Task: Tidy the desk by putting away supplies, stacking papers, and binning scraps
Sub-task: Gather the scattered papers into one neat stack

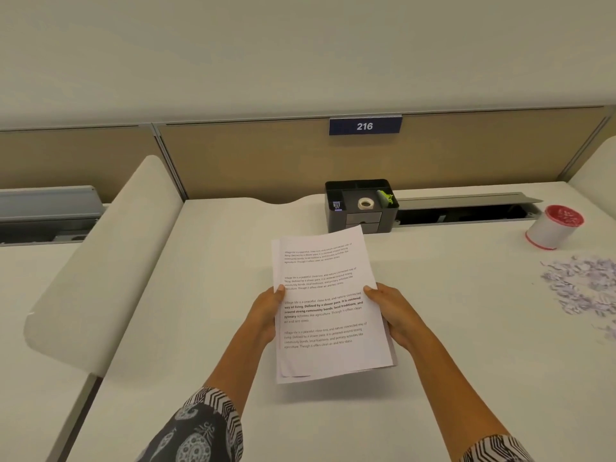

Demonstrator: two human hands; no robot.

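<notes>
L hand [266, 310] + R hand [390, 310] each grip a side edge of papers [321, 305], held just above desk [206, 261]. Light, floppy, sheets slip apart; keep hold on both edges.

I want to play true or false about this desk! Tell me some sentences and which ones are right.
1. The left hand and the right hand both hold the stack of papers. True.
2. The tape roll lies on the bare desk. False: it sits inside the black organizer.
3. The paper scraps are piled at the right side of the desk. True.
4. The red-rimmed cup stands to the left of the organizer. False: it stands to the right of it, behind the scraps.
</notes>
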